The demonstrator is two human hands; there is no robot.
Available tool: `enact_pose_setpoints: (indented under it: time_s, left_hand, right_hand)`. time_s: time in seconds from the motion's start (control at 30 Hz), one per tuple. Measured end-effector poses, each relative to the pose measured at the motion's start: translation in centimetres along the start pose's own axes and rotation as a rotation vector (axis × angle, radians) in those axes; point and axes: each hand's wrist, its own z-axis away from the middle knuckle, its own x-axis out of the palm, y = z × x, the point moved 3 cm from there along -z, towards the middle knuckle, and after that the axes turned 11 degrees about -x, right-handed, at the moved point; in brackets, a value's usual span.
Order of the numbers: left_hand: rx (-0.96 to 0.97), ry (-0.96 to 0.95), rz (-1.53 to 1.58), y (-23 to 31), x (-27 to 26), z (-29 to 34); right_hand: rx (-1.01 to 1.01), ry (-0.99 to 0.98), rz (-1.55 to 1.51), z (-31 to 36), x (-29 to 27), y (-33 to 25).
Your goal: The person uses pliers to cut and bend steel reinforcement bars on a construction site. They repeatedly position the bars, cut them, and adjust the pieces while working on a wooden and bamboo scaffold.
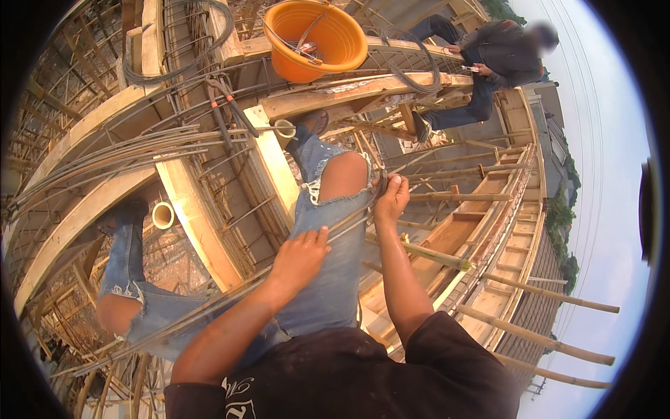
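Sitting astride timber formwork, ripped jeans (331,258) either side of a deep trench of reinforcement. Thin steel rods (349,222) lie slantwise across the lap, running from the lower left up to the right thigh.

Left hand (301,258): draped over the rods on the thigh, index finger extended; cannot tell whether the hidden thumb pinches them. Right hand (392,198): closed round a small dark tool (382,183), at the rods' upper end beside the bare knee; its exact kind is unclear.

Risks, as judged: rods rest on cloth, so a shifted leg could roll them off through the open framing. A springy end could whip if the right-hand hold slips, catching the exposed knee. Long-handled cutters (219,112) lie loose over the bars; a knock could drop them. Orange bucket (296,64) perches on the form edge, tippable by a snagged wire coil (419,78). Co-worker (499,52) sits beyond, near that coil.
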Motion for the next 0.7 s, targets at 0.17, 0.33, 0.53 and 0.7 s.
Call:
enact_pose_setpoints:
  time_s: [0.17, 0.33, 0.53, 0.7]
  left_hand:
    - [0.005, -0.045, 0.037, -0.6, 0.0, -0.9]
    - [-0.003, 0.028, 0.121, -1.4, 0.2, -0.9]
    - [-0.322, -0.315, 0.043, -0.2, -2.1, -1.7]
    - [-0.367, -0.368, 0.113, 0.4, -1.9, -2.6]
  right_hand:
    - [0.101, 0.048, -0.151, -0.9, 1.9, 0.6]
    - [0.124, 0.028, -0.024, -0.8, 2.9, 0.1]
    - [0.113, 0.050, -0.068, -0.5, 1.3, 0.3]
    - [0.037, 0.149, 0.000, -1.3, 0.5, -0.1]
